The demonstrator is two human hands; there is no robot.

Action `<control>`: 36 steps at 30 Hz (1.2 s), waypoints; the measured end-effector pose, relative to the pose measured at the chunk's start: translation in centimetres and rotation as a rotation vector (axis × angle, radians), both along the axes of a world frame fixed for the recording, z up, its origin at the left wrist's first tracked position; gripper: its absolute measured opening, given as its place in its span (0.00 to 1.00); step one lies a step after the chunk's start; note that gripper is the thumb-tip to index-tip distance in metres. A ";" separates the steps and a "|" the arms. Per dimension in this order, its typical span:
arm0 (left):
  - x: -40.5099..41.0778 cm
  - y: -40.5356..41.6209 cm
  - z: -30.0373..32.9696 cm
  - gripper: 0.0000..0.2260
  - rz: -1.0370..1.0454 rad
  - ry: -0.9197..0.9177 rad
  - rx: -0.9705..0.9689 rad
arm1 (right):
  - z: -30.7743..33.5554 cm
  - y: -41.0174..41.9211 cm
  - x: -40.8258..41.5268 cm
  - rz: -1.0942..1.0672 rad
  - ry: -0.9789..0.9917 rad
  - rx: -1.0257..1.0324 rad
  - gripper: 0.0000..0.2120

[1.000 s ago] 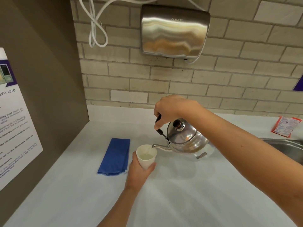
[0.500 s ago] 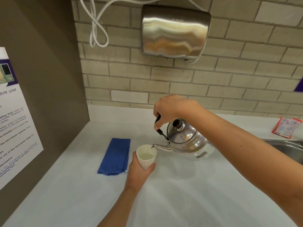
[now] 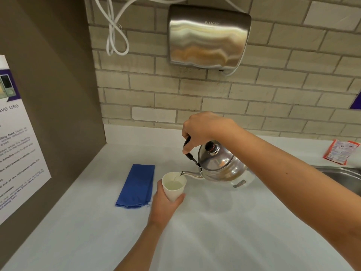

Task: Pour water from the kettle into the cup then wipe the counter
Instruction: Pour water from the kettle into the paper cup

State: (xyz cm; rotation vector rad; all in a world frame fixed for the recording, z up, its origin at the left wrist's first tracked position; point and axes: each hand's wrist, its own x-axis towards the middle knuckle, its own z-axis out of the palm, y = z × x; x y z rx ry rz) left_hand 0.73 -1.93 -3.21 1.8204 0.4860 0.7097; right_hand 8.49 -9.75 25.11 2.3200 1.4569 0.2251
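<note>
Kettle (image 3: 220, 165) gripped by right hand (image 3: 205, 128), cup (image 3: 173, 185) by left hand (image 3: 164, 206); dryer (image 3: 209, 36) reads, perhaps, "AIKE".

Steel hand dryer (image 3: 209, 36), looped white cable (image 3: 117, 36), perhaps a sachet (image 3: 340, 151) by the sink (image 3: 343, 176).

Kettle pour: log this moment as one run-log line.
stage: pouring | right hand: tilting kettle by handle | left hand: holding cup, part full | cloth: folded, untouched on counter

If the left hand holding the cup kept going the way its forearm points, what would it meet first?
Probably the kettle: the left hand points up and right towards its spout, which sits just over the cup. Depth is uncertain.
</note>
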 end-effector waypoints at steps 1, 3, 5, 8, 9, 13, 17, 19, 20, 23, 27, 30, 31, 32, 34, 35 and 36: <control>0.0 0.0 0.0 0.34 0.001 0.002 0.001 | 0.0 0.0 0.0 0.000 0.002 -0.001 0.20; 0.0 0.0 0.0 0.33 0.003 -0.004 -0.004 | 0.0 -0.1 0.0 0.002 0.003 -0.004 0.20; -0.1 0.0 0.0 0.33 0.002 -0.009 -0.009 | 0.1 -0.1 -0.1 0.002 0.000 -0.006 0.19; 0.0 0.0 0.0 0.33 0.002 -0.018 -0.012 | 0.2 0.0 -0.2 -0.001 0.000 -0.015 0.20; 0.0 0.0 0.0 0.33 0.003 -0.019 -0.011 | 0.2 0.0 -0.2 -0.002 0.001 -0.017 0.20; 0.0 0.0 0.0 0.33 0.000 -0.012 -0.006 | 0.3 0.0 -0.3 -0.004 0.005 -0.017 0.20; 0.0 0.1 -0.1 0.33 0.004 -0.003 0.000 | 0.3 0.0 -0.4 -0.001 0.007 -0.010 0.20; 0.0 0.1 -0.1 0.33 0.006 -0.003 -0.003 | 0.3 0.0 -0.4 -0.003 0.009 -0.008 0.20; 0.0 0.1 -0.1 0.33 0.006 -0.005 -0.004 | 0.3 0.0 -0.4 -0.003 0.008 -0.008 0.20; 0.1 0.1 -0.1 0.33 0.004 -0.008 -0.004 | 0.4 0.0 -0.4 -0.004 0.008 -0.006 0.20; 0.0 0.0 0.0 0.33 0.007 -0.013 -0.001 | 0.4 0.1 -0.5 -0.001 0.007 -0.012 0.20; 0.0 0.0 0.1 0.33 0.008 -0.008 0.003 | 0.3 0.1 -0.5 0.005 0.003 -0.020 0.20; 0.0 0.0 0.1 0.33 0.007 -0.007 0.002 | 0.3 0.1 -0.6 0.005 0.001 -0.022 0.20; 0.0 0.0 0.1 0.33 0.005 -0.006 0.002 | 0.3 0.1 -0.6 0.006 -0.002 -0.024 0.20; 0.0 0.0 0.0 0.34 0.004 -0.003 0.002 | 0.2 0.2 -0.6 0.009 -0.009 -0.027 0.20; 0.0 0.0 0.0 0.34 0.003 -0.002 0.002 | 0.2 0.2 -0.6 0.012 -0.010 -0.028 0.20; 0.0 -0.1 0.1 0.34 0.003 -0.001 0.001 | 0.2 0.3 -0.6 0.014 -0.011 -0.029 0.20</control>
